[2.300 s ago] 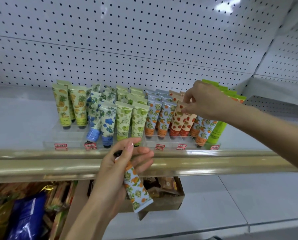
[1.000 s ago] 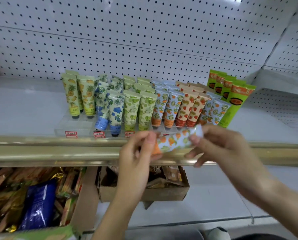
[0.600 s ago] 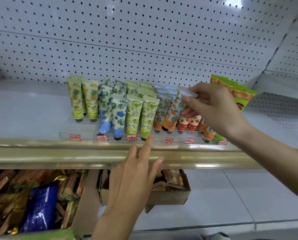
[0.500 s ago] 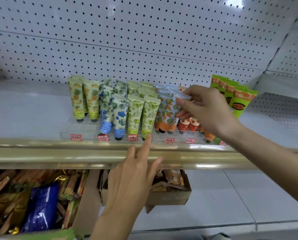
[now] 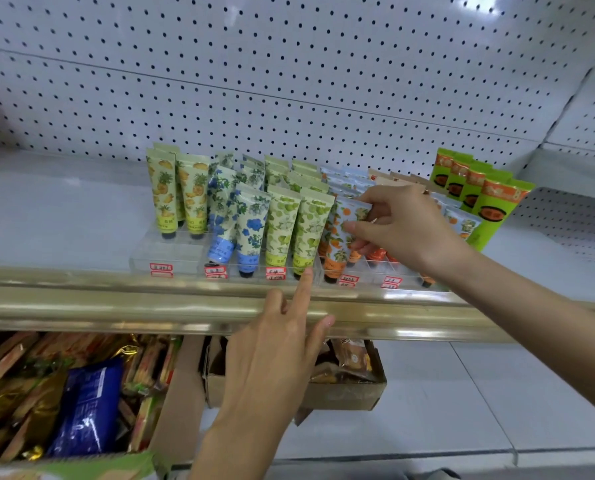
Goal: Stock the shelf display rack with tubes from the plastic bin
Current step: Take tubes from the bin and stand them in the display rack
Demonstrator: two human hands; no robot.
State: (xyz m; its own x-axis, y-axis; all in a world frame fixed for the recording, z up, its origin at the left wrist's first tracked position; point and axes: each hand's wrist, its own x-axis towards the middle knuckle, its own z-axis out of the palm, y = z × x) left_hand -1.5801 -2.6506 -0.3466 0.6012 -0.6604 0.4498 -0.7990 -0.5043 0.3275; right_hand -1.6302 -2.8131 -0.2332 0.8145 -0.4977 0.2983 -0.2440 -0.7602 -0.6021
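Up at the near edge of the clear rack [image 5: 166, 252], pinching an orange-print tube [image 5: 341, 237] in the right hand [image 5: 403, 226], cap down, nearly in. Holding nothing in the left hand [image 5: 275, 358], fingers straight, by the gold shelf edge [image 5: 116, 303]. Looks mostly full, with bare slots near left.

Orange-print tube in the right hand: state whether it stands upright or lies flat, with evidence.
Upright: the tube stands cap down in the rack, its flat end pinched by the right hand.
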